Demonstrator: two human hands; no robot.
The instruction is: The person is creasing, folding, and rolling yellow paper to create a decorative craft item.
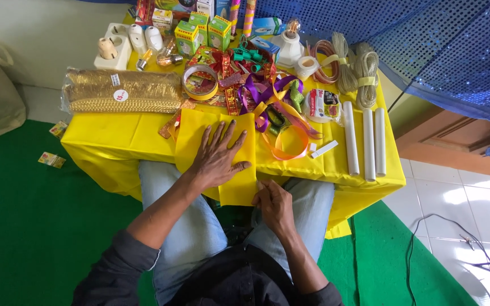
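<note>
1. We see the left hand (218, 160) lying flat, fingers spread, palm down on a yellow sheet (239, 141); its grip is apart and closes on nothing, it only presses the sheet
2. The right hand (273, 203) pinches the lower right corner of that same sheet, thumb and fingers together on its edge
3. The yellow sheet lies at the near edge of the desk (114, 139), which is covered in yellow cloth, and its lower part hangs over the edge above the person's lap in blue jeans
4. Just beyond the sheet we find a tangle of ribbons (273, 105), purple, orange and green, touching its upper right corner
5. A roll of yellow tape (200, 83) stands near the top of the sheet, and a bag of golden trim (123, 90) lies to its left
6. Three white tubes (365, 141) lie side by side at the right end of the desk, well apart from both hands
7. Small green boxes (202, 31) and light bulbs (146, 39) stand at the far side
</note>
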